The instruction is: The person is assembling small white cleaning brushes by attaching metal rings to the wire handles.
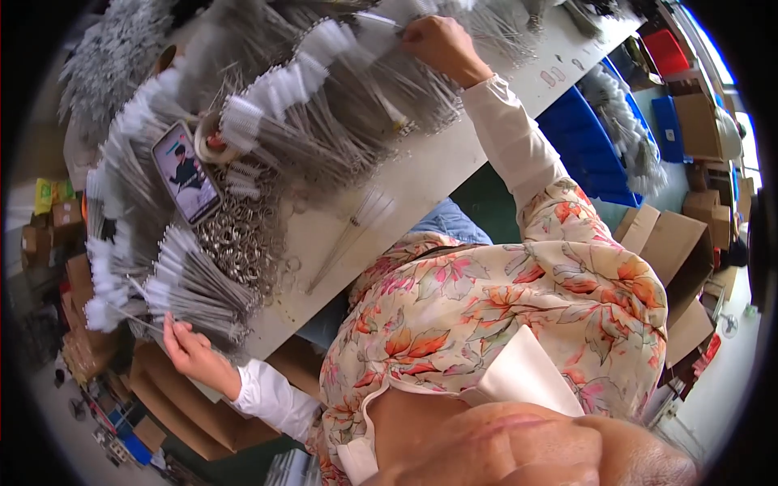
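Note:
My left hand is at the left end of the table, its fingers closed around the thin stem of a white-bristled wire brush. Beside it lies a fanned stack of similar wire brushes, with white bristle heads and twisted grey stems. Far across the table my right hand is closed, pinching what looks like one brush at the edge of a long row of brushes. A few loose brushes lie near the table's front edge. A heap of metal rings sits between the brush stacks.
A phone showing a video leans by a tape roll on the white table. To the right stands a blue bin of brushes. Cardboard boxes flank me, with another open box below my left arm.

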`<action>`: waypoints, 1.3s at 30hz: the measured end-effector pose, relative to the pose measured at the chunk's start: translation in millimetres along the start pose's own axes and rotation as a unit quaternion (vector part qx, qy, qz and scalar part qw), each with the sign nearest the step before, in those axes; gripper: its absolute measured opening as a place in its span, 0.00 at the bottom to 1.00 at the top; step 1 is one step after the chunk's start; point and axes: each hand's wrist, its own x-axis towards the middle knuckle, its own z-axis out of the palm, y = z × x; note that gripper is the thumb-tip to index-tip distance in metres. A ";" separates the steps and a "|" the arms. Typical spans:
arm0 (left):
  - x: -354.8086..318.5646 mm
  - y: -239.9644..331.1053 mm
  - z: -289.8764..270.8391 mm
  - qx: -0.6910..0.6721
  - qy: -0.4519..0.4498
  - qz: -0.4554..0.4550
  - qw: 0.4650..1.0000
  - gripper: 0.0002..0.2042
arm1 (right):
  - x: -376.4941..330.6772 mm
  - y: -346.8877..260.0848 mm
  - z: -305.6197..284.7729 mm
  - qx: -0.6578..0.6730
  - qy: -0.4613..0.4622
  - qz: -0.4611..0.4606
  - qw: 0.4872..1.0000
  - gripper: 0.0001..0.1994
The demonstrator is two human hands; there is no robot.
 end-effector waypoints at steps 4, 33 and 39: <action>-9.2 14.0 5.2 -0.019 0.004 0.001 1.000 0.13 | 3.6 -5.2 -29.5 0.169 -0.089 0.028 0.981 0.11; -37.8 9.1 17.8 -0.194 -0.028 -0.113 0.974 0.17 | 22.6 17.6 -67.5 0.167 0.110 -0.253 0.947 0.07; -55.7 1.5 18.2 -0.229 -0.033 -0.124 0.965 0.16 | 4.7 -23.7 -11.6 -0.053 -0.003 -0.048 0.997 0.12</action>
